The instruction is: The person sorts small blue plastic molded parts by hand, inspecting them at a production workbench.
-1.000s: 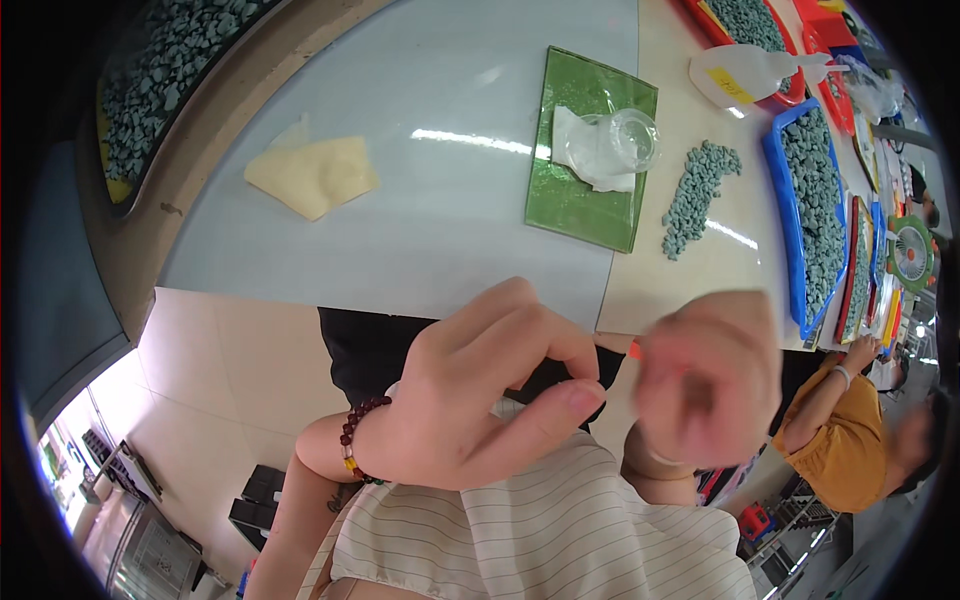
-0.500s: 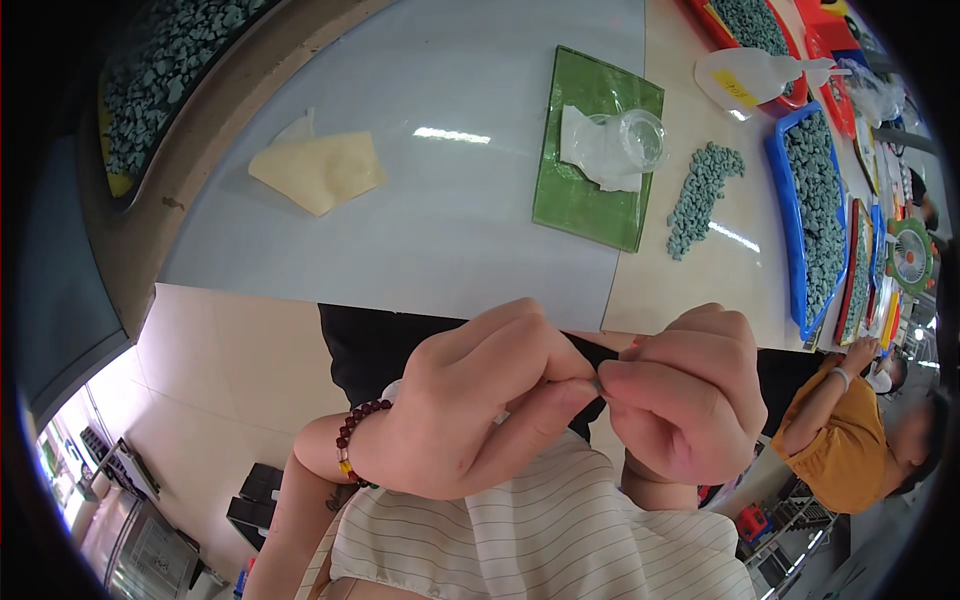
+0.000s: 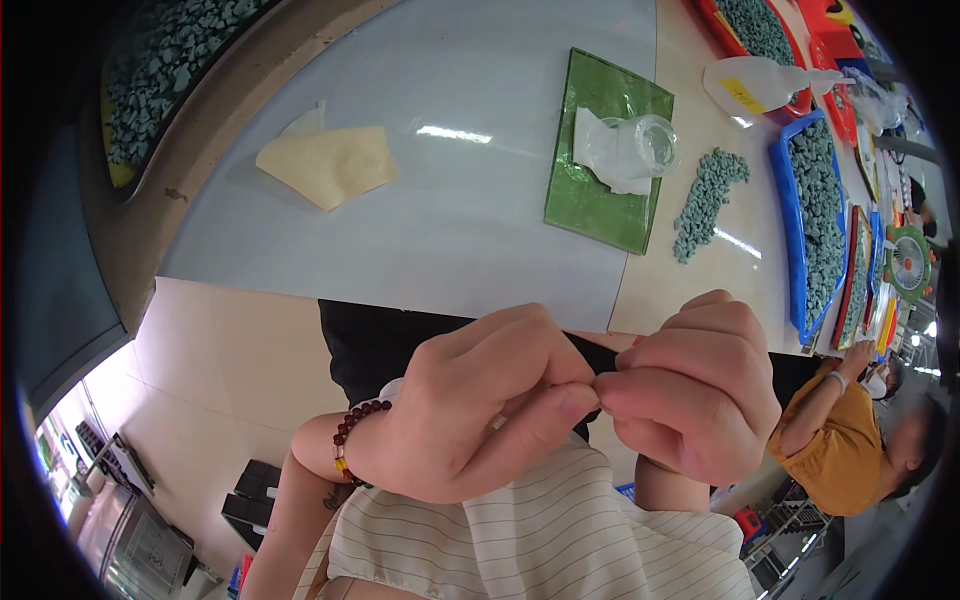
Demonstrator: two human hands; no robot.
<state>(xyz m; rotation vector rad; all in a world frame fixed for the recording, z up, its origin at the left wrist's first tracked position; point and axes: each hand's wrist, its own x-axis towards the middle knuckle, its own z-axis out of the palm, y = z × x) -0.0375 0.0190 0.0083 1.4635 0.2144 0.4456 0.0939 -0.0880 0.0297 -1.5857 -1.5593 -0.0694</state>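
My left hand [image 3: 490,410] and my right hand [image 3: 695,395] meet in front of my body, just off the table's near edge. Thumb and forefinger of each are pinched, tip to tip with the other hand. Whatever sits between the fingertips is too small and covered to make out. Beyond them on the table lies a green glass plate [image 3: 600,225] bearing a crumpled white sheet [image 3: 592,145] and a small clear cup [image 3: 657,145]. To its right is a loose pile of grey-green chips [image 3: 708,200]. A pale yellow cloth [image 3: 330,165] rests on the left.
A blue tray of chips [image 3: 787,180] stands at the right, with a white squeeze bottle [image 3: 755,83] and a red tray [image 3: 712,15] behind. Another dark bin of chips [image 3: 170,90] is at far left. A person in an orange top [image 3: 835,440] sits to the right.
Both hands stay pinched together; my right hand has shifted slightly right. The speck of grey-green between the fingertips is now barely visible. The view has moved a little, so the table things appear slightly further right.
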